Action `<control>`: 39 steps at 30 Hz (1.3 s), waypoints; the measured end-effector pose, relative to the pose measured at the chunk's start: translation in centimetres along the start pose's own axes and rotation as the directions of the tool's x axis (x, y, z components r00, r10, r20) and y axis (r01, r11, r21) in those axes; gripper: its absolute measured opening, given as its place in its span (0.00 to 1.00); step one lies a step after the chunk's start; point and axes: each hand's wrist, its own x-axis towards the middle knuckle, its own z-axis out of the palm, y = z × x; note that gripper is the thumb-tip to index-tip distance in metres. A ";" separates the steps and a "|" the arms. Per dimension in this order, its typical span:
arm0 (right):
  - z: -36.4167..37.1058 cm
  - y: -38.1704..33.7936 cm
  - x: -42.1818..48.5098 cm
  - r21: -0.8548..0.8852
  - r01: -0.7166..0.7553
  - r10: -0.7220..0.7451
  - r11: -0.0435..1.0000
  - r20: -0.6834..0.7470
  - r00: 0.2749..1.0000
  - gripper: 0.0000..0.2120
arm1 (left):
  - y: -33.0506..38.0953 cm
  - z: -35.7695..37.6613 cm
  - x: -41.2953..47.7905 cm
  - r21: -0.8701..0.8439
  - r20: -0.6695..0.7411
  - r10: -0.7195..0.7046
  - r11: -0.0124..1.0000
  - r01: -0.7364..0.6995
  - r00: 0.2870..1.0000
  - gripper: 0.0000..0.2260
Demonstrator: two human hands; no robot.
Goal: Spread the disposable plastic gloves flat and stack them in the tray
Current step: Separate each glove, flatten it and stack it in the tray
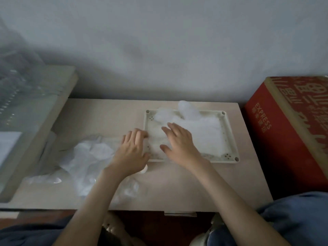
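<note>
A cream rectangular tray (229, 137) lies on the small table, right of centre. Clear plastic gloves (204, 132) are stacked inside it, with glove fingers sticking up over the far rim. My right hand (179, 139) lies flat on the gloves in the tray's left half, fingers straight and spread. My left hand (132, 148) is at the tray's left rim, its fingertips curled at the edge of the glove there. A crumpled heap of loose gloves (85, 160) lies on the table to the left of the hands.
The pale wooden table (177, 189) stands against a grey wall. A red cardboard box (287, 132) stands close on the right. A glass-topped surface (26, 110) borders the left. A small white round object (144, 169) peeks out beside my left wrist.
</note>
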 end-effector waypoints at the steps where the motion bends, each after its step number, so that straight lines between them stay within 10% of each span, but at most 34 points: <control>1: 0.5 -1.4 -0.1 0.020 0.065 -0.065 0.998 -0.012 0.998 0.27 | -0.9 -0.7 -1.5 0.005 0.060 -0.033 0.999 0.033 0.998 0.20; 6: 4.1 -6.8 -0.8 0.014 0.262 -0.263 0.965 0.066 0.963 0.25 | -4.1 -1.7 -7.6 0.086 0.416 -0.313 0.948 0.305 0.854 0.34; 13: 7.5 -9.6 -1.2 -0.093 0.346 -0.336 0.934 0.105 0.936 0.16 | -5.1 -2.9 -8.4 0.105 0.414 -0.344 0.938 0.331 0.843 0.09; 19: 7.1 -9.2 -0.6 -0.063 0.303 -0.304 0.951 -0.003 0.953 0.15 | -4.7 -4.1 -7.4 0.148 0.343 -0.370 0.929 0.339 0.864 0.12; 24: 4.7 -9.0 0.3 0.191 0.123 -0.119 0.974 -0.031 0.992 0.15 | -4.8 -5.8 -6.9 0.147 0.203 -0.495 0.868 0.474 0.845 0.11; 27: 2.5 -9.1 0.0 0.659 -0.029 0.043 0.752 -0.006 0.999 0.15 | -3.9 -7.6 -6.4 -0.198 -0.057 -0.593 0.795 0.573 0.803 0.10; 30: 1.2 -9.3 -0.2 0.903 -0.128 0.112 0.409 0.090 0.990 0.23 | -2.8 -10.1 -5.0 -0.864 0.098 -0.768 0.249 0.437 0.632 0.11; 33: 1.4 -9.4 0.2 0.938 -0.212 0.058 0.274 0.204 0.977 0.35 | -1.6 -11.8 -3.9 -0.877 0.390 -0.493 -0.456 0.151 0.778 0.22; 39: 0.8 -8.4 -0.4 0.949 -0.304 -0.108 -0.084 0.294 0.950 0.42 | 0.0 -9.8 -2.8 -0.710 0.411 -0.287 -0.696 0.107 0.865 0.14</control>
